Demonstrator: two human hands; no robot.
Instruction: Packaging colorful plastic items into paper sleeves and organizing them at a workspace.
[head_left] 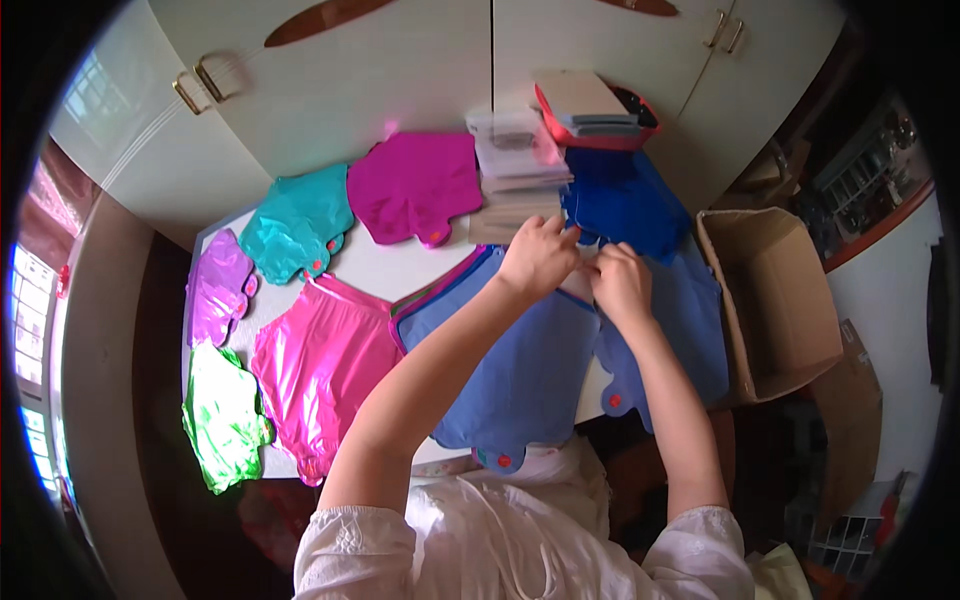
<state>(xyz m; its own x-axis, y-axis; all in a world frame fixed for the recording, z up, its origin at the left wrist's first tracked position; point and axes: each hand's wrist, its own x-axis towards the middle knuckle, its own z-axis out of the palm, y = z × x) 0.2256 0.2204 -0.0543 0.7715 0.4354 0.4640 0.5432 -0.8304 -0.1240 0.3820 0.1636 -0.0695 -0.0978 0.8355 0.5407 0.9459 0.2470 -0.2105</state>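
Both my hands meet over the far middle of the table. My left hand (540, 255) has its fingers bent and pinched together. Close beside it, my right hand (622, 285) is closed in a pinch too. What they hold between their fingertips is small and pale, and I cannot make it out. Under my forearms lies a stack of blue flat foil sheets (500, 370), which look like uninflated foil balloons. More blue foil (680, 320) lies at the right, and darker blue foil (625, 195) behind my hands. A stack of pale packets (515, 150) stands just beyond my left hand.
Piles of magenta (415, 185), teal (297, 220), purple (215, 290), green (222, 415) and pink foil (325, 360) spread over the white table (375, 265). A red basket (610, 140) with cards stands at the back. An open cardboard box (775, 300) adjoins the right edge.
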